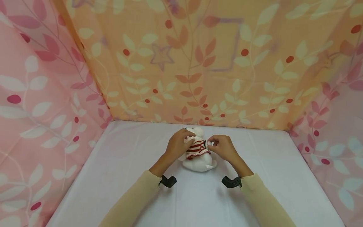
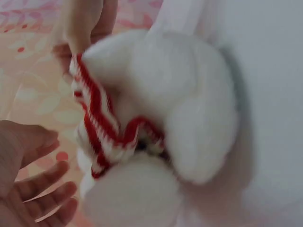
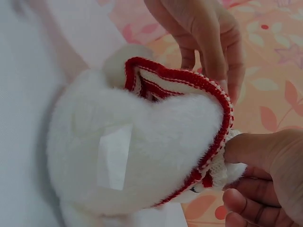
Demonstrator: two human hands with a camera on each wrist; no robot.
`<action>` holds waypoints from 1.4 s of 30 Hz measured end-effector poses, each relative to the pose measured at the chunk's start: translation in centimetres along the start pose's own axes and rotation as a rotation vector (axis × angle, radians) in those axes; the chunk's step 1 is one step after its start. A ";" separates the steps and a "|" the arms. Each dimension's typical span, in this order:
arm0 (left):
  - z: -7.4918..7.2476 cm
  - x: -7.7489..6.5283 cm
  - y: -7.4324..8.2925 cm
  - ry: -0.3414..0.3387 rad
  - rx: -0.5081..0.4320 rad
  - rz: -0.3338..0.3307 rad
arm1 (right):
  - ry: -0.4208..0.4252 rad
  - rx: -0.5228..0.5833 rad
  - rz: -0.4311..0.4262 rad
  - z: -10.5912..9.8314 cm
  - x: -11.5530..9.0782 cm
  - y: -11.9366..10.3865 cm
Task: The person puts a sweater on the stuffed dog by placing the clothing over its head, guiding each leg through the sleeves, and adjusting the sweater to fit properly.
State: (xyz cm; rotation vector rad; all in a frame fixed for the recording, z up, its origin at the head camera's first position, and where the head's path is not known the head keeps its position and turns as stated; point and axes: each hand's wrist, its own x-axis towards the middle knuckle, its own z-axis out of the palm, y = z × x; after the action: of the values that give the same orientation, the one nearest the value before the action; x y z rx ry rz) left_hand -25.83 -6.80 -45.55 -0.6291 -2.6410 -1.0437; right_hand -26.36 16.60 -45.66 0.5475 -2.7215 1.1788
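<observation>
A white plush toy animal [image 1: 198, 163] in a red and white striped knitted sweater [image 1: 195, 148] sits on the white table. The sweater's red-edged hem [image 3: 227, 113] stands away from the fuzzy body. My right hand [image 1: 224, 146] pinches the knit at the toy's right side, thumb over its cream edge in the right wrist view. On the other side my left hand [image 1: 178, 145] lies at the upper part of the toy. In the left wrist view the fingers of the left hand [image 2: 38, 184] are spread and loosely bent beside the sweater.
The white cloth-covered table [image 1: 136, 189] spreads around the toy. A yellow-orange leaf-print cloth wall [image 1: 181, 63] rises behind it, with pink leaf-print walls on both sides. A white tag [image 3: 115, 156] shows on the toy's body. Black wrist mounts [image 1: 168, 181] sit on both wrists.
</observation>
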 end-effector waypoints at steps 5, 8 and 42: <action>-0.3 1.3 -1.0 -0.151 0.018 -0.043 | -0.019 -0.015 0.024 -0.2 0.1 0.1; 0.0 1.8 -1.5 -0.216 0.011 -0.051 | -0.061 -0.019 0.014 -0.2 0.3 0.1; -0.7 1.9 -4.1 -0.022 0.217 -0.063 | 0.149 0.193 0.052 0.9 -2.0 -0.2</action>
State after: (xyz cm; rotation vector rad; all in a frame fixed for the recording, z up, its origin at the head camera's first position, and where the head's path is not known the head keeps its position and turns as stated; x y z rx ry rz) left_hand -29.37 -9.37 -46.74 -0.5160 -2.7579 -0.7537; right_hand -24.36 16.35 -46.67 0.3942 -2.5285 1.4429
